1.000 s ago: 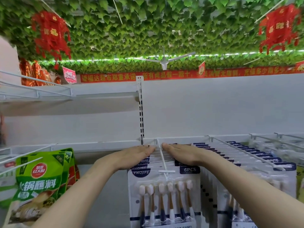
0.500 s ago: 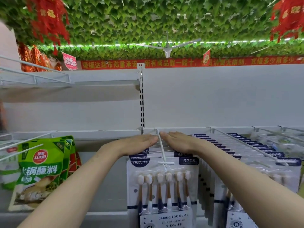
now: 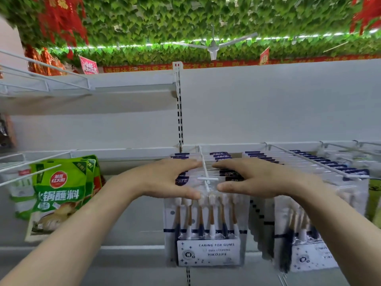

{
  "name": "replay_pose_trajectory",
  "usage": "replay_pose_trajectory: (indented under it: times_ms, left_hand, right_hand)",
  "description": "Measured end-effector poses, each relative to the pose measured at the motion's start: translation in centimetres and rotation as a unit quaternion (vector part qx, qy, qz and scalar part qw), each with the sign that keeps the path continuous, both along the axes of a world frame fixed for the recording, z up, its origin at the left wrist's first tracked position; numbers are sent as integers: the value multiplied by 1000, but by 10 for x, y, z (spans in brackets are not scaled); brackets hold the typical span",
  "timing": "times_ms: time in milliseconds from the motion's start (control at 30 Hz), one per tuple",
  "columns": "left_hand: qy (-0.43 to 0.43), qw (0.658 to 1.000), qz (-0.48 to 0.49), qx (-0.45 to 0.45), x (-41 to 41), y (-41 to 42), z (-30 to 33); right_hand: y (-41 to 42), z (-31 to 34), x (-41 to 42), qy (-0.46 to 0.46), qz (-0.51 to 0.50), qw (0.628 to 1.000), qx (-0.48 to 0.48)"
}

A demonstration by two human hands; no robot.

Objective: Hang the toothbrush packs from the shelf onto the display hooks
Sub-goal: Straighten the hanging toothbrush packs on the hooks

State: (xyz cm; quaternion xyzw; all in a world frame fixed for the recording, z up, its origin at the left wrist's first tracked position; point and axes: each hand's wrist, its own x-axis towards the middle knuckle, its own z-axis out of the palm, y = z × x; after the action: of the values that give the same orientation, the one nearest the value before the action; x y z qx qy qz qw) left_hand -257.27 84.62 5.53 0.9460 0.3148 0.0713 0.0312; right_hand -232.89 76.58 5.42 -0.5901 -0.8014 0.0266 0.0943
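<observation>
Two hands point(image 3: 208, 180); two pack rows point(image 3: 208, 223)

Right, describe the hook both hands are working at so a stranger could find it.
Start at the slotted white upright on the back wall. Just right of its foot, a white wire display hook juts forward, loaded with VIKOJIFE toothbrush packs. Unlike the neighbouring hook, it sits between the left hand and right hand.

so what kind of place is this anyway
Most likely a shop aisle, perhaps a supermarket: rows of toothbrush packs hang on white display hooks, green sauce pouches hang beside them, and red promotional banners run above the shelving.
</observation>
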Motion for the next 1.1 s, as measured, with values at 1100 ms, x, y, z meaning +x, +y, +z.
replay_pose_trajectory:
  times_ms: [1100]
  left_hand:
    - [-167,961,37,218,128,-137,23]
  right_hand:
    - [-111,-2,111,121,-38,909,398]
